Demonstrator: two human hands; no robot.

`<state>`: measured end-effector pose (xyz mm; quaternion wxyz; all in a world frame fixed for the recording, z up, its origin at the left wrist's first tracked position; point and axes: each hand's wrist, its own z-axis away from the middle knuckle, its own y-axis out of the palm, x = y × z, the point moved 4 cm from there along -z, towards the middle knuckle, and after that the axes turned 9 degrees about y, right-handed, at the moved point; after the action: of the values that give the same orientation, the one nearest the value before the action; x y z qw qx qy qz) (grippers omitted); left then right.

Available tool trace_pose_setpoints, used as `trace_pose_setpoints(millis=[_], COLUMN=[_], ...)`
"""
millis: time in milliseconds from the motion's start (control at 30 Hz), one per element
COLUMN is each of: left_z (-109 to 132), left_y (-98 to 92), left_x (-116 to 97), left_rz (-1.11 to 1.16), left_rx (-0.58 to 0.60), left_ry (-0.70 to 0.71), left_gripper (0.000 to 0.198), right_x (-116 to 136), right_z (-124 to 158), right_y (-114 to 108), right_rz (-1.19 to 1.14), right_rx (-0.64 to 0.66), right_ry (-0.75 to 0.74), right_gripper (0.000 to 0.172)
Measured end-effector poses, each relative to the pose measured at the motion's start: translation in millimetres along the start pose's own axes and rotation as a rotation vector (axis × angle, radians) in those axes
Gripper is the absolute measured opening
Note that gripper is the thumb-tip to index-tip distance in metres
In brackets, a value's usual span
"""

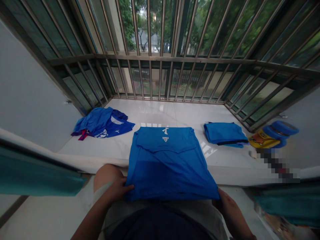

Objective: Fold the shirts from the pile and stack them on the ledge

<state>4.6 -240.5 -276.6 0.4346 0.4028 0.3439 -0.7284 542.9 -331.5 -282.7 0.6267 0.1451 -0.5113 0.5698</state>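
A blue T-shirt (pixel 167 166) with white lettering lies partly folded on the white windowsill (pixel 160 111), its near end stretched out over the sill's front edge toward my lap. My left hand (pixel 121 189) grips the near left corner, thumb on top of the cloth. At the near right corner my right hand (pixel 222 200) holds the fabric, its fingertips mostly hidden beneath. The far part of the shirt is folded over, with the white print facing up.
A loose heap of blue shirts (pixel 105 123) lies on the sill's left. To the right sit a folded blue stack (pixel 225 133) and a blue and yellow plastic jar (pixel 272 135). Metal window bars (pixel 160 59) rise behind. Teal curtains (pixel 37 170) hang at both sides.
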Motion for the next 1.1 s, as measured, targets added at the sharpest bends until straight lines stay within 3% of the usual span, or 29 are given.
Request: trace_pose_setpoints(millis=[100,200,300,367,467,567,667,800,967,1100], left_z=[3.2,8.9,8.7,3.8,-4.3,-8.4,-14.9,-42.0,-119.0,-188.8], left_y=[0.5,-3.2,-5.3,-9.2,-23.0,-35.8,-44.9,-59.8,-77.2,-86.5], left_x=[8.6,11.2,13.1,17.7,29.3,29.9,2.6,-64.0,-141.6,-174.8], left_rz=[0.046,0.132,0.169,0.06,-0.286,-0.594,-0.681,-0.681,-0.852,-0.915], left_rx=[-0.019,-0.071,-0.007,0.006,-0.161,-0.294,-0.348,-0.458,-0.51,-0.501], left_ry=[-0.06,-0.099,-0.097,-0.051,-0.036,-0.08,0.009,0.168,0.204,0.122], left_gripper=[0.051,0.055,0.055,0.045,0.025,0.02,0.028,0.039,0.037,0.051], right_x=[-13.2,-27.7,-35.1,-33.6,-21.0,-2.5,16.0,56.5,124.5,157.7], right_z=[-3.9,-15.6,-26.3,-29.0,-27.2,-24.0,-25.2,-32.8,-36.0,-35.0], right_y=[4.8,1.7,-5.5,-8.5,-8.2,-9.8,-10.8,-0.3,41.3,83.7], right_rz=[-0.151,-0.076,0.039,0.131,0.352,0.538,0.627,0.652,0.602,0.571], right_rx=[0.02,0.029,0.043,0.068,0.135,0.073,-0.009,-0.094,-0.119,-0.065], right_ry=[0.136,0.17,0.183,0.195,0.115,-0.063,-0.16,-0.256,-0.412,-0.558], right_gripper=[0.058,0.064,0.072,0.072,0.063,0.051,0.046,0.047,0.044,0.042])
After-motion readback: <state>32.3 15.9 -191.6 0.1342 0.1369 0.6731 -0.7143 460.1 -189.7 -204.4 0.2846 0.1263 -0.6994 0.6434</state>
